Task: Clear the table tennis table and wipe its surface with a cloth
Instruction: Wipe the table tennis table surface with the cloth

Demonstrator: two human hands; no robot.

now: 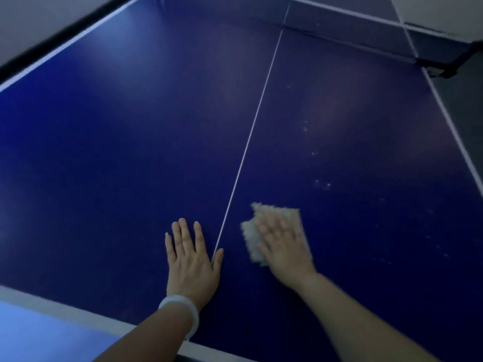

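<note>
Apparently cleared, the surface [130, 139] is mid-wipe: right hand [285, 246] presses cloth [251, 239] flat beside centre line [251, 134]; left hand [192, 259] rests flat opposite; smudges [321, 184] beyond remain.

Table tennis table [130, 142]: dark blue top w/ white edge lines and a thin white centre line running from near edge toward the net at far end; faint pale spots and smudges on right half. Cloth [254, 241]: pale beige, textured, crumpled, lying flat on right half just beside centre line, near the table's near edge, blurred. Right hand [283, 246] lies on the cloth, fingers spread and straight, covering most of it.
</note>
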